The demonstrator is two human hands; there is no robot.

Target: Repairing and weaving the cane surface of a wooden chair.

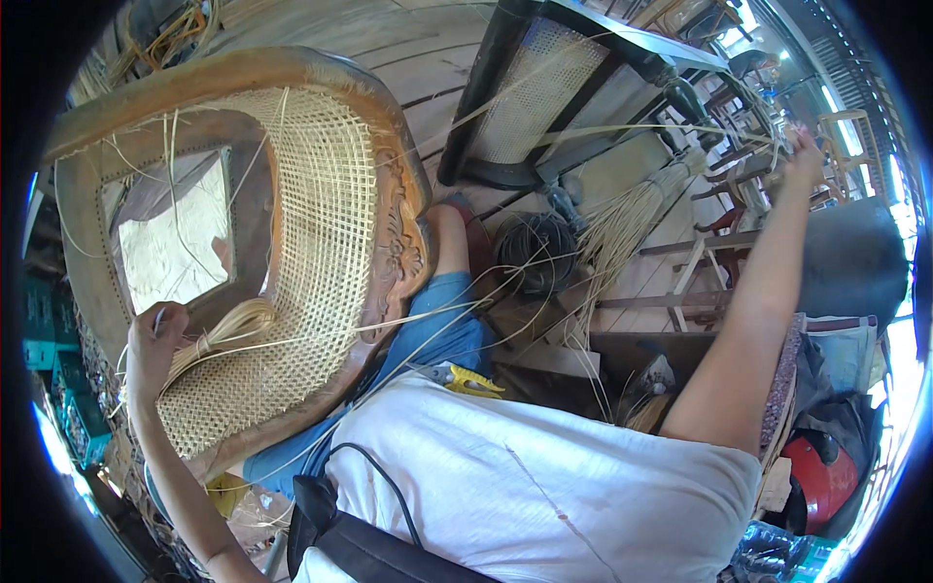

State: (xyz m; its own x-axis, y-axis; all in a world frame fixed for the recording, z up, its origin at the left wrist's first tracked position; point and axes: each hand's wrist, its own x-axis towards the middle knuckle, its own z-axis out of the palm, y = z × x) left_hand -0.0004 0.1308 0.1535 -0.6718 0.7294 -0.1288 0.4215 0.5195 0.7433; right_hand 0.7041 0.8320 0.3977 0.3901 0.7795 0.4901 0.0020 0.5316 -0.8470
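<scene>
A curved wooden chair frame with carved trim leans across my lap, its inner side covered by a woven cane panel. My left hand is at the frame's lower left, fingers curled; what they hold is hidden. Right beside it, a tied bundle of cane strands rests against the weave. Far out to the upper right, my right hand is closed at the end of a long pale cane strand. Several loose strands hang over the frame's opening and cross my lap.
Yellow-handled cutters lie at my waist. Beyond my knee are a dark wire coil and a spread bunch of cane. A dark furniture piece with a cane panel stands ahead. Chair frames crowd the right; green crates are at left.
</scene>
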